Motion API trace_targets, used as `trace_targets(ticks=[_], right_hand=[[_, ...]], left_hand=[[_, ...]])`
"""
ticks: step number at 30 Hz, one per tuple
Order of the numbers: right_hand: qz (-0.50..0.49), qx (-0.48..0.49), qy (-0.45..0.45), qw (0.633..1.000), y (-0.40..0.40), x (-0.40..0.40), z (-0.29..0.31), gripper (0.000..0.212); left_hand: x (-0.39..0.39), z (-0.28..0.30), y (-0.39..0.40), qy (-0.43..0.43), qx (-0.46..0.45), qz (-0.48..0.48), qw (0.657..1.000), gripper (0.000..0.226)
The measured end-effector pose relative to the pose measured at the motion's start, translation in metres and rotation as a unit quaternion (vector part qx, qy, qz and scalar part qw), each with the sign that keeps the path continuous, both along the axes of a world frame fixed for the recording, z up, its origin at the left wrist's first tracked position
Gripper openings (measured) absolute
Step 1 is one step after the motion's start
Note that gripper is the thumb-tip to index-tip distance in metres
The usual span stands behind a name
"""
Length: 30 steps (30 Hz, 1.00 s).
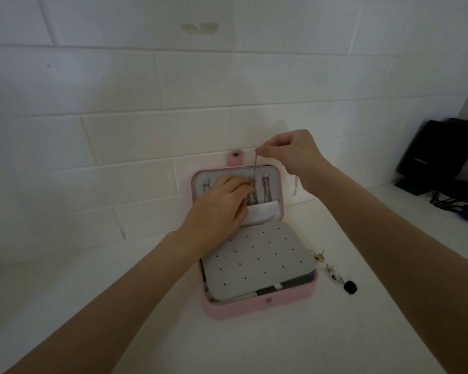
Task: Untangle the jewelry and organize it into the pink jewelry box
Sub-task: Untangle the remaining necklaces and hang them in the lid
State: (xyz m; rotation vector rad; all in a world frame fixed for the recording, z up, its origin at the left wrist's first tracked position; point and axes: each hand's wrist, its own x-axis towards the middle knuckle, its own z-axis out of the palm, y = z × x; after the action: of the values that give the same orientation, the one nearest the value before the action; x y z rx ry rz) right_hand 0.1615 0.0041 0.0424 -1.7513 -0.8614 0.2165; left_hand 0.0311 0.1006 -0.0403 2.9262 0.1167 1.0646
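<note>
The soft pink box (257,306) lies open, lid against the tiled wall. The right hand (295,155) pinches a thin chain (255,166) above the lid; the left hand (222,203) curls on chains inside it.

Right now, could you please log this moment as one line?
right hand: pinches chain | left hand: at lid hooks | earrings: on counter
</note>
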Motion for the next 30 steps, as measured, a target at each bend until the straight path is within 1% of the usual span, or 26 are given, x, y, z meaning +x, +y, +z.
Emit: trace_targets(ticks=[2, 5, 9, 13, 17, 21, 30], right_hand=[[-0.011, 0.011, 0.0, 1.0, 0.001, 0.002, -0.003, 0.007], [-0.013, 0.022, 0.0, 1.0, 0.001, 0.004, -0.006, 0.007], [0.018, 0.03, -0.01, 0.999, 0.003, -0.001, -0.002, 0.003], [0.042, 0.036, -0.022, 0.998, 0.009, -0.007, 0.003, 0.007], [0.006, 0.05, -0.018, 0.999, 0.013, -0.001, -0.002, 0.005], [-0.024, 0.053, -0.003, 0.998, 0.01, 0.007, -0.01, 0.009], [-0.061, 0.058, 0.013, 0.996, 0.003, 0.016, -0.019, 0.008]], left_hand=[[0.001, 0.001, 0.003, -0.004, 0.022, 0.005, 1.0, 0.036], [0.002, 0.0, 0.006, -0.031, 0.093, 0.023, 0.995, 0.034], [0.0, 0.006, 0.004, -0.06, 0.15, 0.058, 0.985, 0.037], [0.004, 0.01, 0.003, -0.057, 0.173, 0.075, 0.98, 0.033], [0.002, 0.003, 0.011, -0.037, 0.18, 0.084, 0.979, 0.035], [-0.002, -0.005, 0.017, -0.027, 0.178, 0.06, 0.982, 0.041], [-0.003, -0.006, 0.015, -0.025, 0.198, 0.074, 0.977, 0.041]])
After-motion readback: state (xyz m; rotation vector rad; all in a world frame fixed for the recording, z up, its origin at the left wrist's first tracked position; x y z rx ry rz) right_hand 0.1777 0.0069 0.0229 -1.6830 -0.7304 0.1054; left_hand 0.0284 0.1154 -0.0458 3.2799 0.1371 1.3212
